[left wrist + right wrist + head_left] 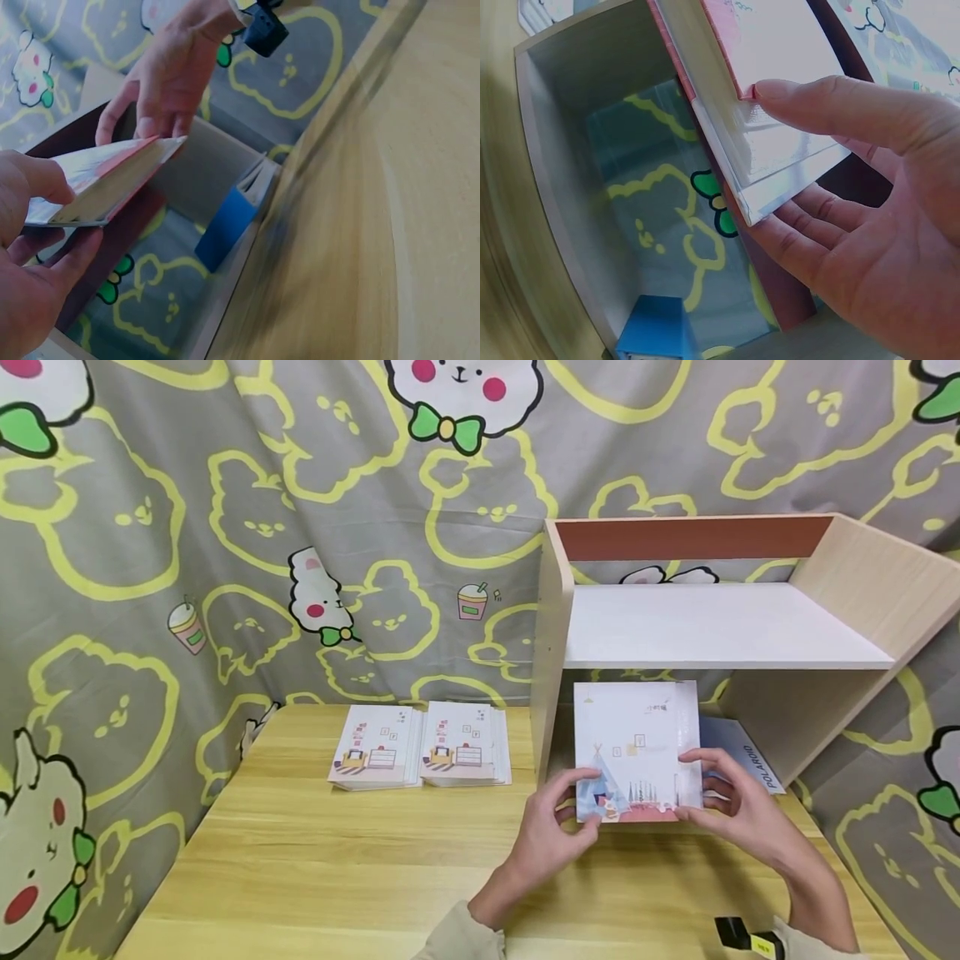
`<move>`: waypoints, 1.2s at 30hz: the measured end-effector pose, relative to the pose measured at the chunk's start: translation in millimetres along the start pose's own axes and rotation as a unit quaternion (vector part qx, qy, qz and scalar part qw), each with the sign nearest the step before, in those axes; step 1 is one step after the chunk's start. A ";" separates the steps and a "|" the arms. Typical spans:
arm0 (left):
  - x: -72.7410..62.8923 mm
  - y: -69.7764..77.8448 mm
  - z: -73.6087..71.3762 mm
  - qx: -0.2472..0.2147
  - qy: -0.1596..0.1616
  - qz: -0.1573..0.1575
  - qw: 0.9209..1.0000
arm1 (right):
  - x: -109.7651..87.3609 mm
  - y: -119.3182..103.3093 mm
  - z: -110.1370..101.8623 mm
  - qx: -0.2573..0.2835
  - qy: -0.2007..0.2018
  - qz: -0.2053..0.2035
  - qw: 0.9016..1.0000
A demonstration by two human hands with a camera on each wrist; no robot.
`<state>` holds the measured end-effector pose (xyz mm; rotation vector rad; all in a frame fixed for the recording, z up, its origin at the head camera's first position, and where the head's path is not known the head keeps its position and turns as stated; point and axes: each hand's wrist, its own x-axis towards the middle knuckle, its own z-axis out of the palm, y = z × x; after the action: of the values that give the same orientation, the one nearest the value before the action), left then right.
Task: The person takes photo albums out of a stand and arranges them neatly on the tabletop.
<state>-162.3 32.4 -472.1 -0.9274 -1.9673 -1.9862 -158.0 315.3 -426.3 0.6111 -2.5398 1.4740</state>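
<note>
A white book with a drawn tent, trees and a pink strip on its cover stands tilted up, held by both hands. My left hand pinches its lower left corner, thumb in front. At the right edge, my right hand grips it with the thumb low and fingers higher up. The book's thick page edge shows in the left wrist view. In the right wrist view, my thumb presses the glossy cover while the other fingers lie behind it.
A wooden shelf unit with a white middle board stands behind the book. In its lower compartment a blue POLAROID book leans at the right. Two stacks of white illustrated booklets, one left and one right, lie on the wooden table.
</note>
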 end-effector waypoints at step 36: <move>11.2 60.9 -13.6 0.005 0.000 0.117 0.993 | -1.7 -43.2 1.4 -0.001 0.065 -0.065 0.996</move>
<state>-141.7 16.7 -414.2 -1.0993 -1.7740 -1.8447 -138.5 295.8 -393.0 0.6460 -2.3561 1.4188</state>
